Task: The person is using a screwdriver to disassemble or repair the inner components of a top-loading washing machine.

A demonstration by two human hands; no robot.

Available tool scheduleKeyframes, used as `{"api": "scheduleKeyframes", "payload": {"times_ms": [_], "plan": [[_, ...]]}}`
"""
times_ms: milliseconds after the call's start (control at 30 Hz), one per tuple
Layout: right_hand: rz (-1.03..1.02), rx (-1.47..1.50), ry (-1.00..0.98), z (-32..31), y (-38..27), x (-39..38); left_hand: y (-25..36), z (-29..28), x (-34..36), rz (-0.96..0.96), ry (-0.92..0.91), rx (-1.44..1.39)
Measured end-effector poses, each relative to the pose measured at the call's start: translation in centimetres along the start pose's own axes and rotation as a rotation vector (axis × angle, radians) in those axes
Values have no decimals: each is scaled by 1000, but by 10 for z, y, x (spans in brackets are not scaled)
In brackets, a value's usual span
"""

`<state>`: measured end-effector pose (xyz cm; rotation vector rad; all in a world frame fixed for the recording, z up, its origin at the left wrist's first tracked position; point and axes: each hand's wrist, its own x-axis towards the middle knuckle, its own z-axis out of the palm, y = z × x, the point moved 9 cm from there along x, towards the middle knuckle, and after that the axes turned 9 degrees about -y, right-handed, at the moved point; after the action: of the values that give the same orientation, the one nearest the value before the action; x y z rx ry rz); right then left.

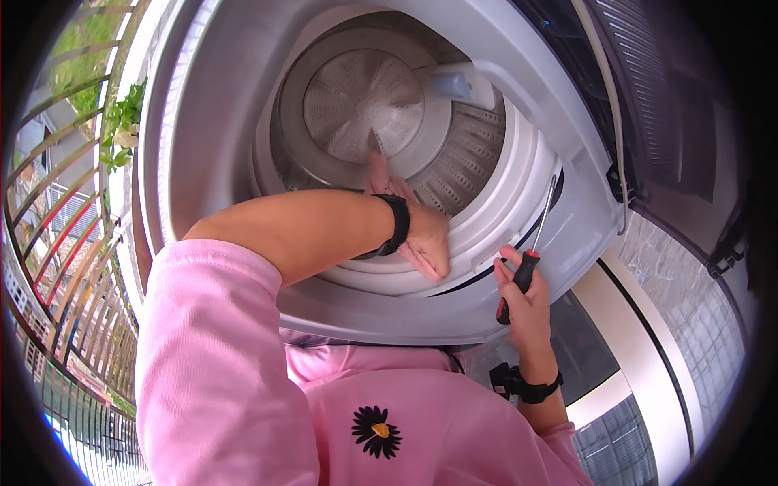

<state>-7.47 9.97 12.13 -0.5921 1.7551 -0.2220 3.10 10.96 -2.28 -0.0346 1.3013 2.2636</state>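
Note:
My right hand (531, 320) is wrapped around the red and black handle of a screwdriver (524, 279). Its metal shaft slants up along the dark gap between the white ring (506, 223) and the grey top cover (579, 227) of a top-loading washing machine. My left arm crosses over the machine's mouth. There my left hand (425, 235) lies on the white ring with fingers stretched out, one of them toward the drum. Deeper in the drum is a round ridged pulsator (365, 105), and a pale blue and white piece (454, 85) sits on the drum wall.
The dark lid (648, 89) stands raised at the right, with a pale hose or cord (608, 97) along it. At the left are metal railings (69, 211) and a green plant (126, 121). A white-framed panel (624, 316) and grey tiles (681, 300) lie at the lower right.

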Motion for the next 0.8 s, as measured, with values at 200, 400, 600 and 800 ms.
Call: {"api": "scheduleKeyframes", "payload": {"times_ms": [200,400,600,800], "plan": [[139,-2,-9,-6,0,-11,4,7,-8,-67,-80,-97],[266,282,-55,2,11,-17,7,3,-7,-16,-37,40],[267,386,-115,13,13,-23,10,6,-11,-24,-69,54],[233,56,-142,-18,10,-44,9,11,-1,88,-100,-42]]}}
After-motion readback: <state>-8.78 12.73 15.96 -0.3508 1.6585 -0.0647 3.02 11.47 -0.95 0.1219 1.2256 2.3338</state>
